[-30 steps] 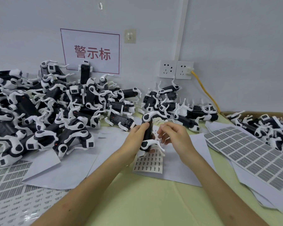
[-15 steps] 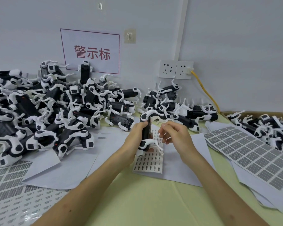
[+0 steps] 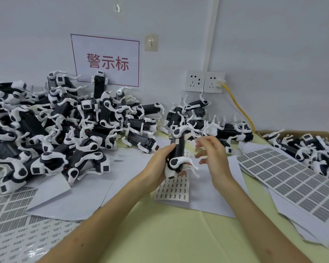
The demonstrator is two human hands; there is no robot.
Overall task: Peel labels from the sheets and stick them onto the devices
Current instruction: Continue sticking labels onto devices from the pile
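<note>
My left hand grips a black-and-white device upright above the table, thumb on its side. A small white label sits near the device's top. My right hand hovers just right of the device with its fingers loosely spread, holding nothing and apart from the device. Under both hands lies a small label sheet with rows of tiny labels. A larger sheet of grey labels lies to the right.
A big pile of the same devices fills the left and back of the table. More of them sit in a cardboard box at the right. Label sheets cover the near left. A yellow cable runs from the wall socket.
My right hand has come off the device and its fingers have opened. The device now shows a white label near its top. My left hand has kept its grip.
</note>
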